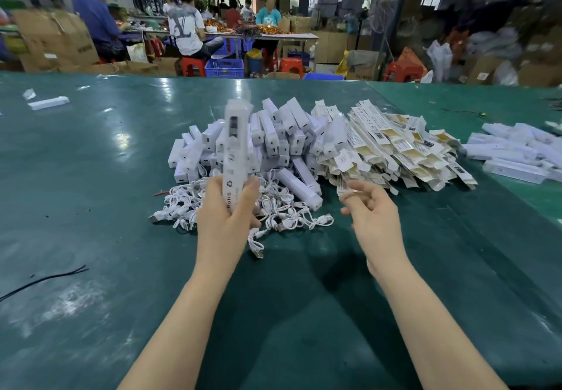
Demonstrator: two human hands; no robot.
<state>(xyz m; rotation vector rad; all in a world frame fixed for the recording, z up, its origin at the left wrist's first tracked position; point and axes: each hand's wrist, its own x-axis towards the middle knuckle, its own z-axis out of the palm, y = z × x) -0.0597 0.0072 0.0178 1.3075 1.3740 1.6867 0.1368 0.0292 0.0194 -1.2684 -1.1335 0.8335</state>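
My left hand (226,210) grips a long white box (234,149) printed with "RoHS", held upright above the green table (91,207). My right hand (369,210) hovers to the right with loosely curled fingers and holds nothing. Behind the hands lies a heap of white bar-shaped devices (273,137). A tangle of short white cables (282,210) lies in front of that heap. To the right is a stack of flat unfolded cartons (395,146).
More white boxes (517,152) lie at the right side of the table, and one white box (48,103) at the far left. A black wire (45,278) lies near the left edge. Several people sit at a far table (304,36) among cardboard boxes and red stools.
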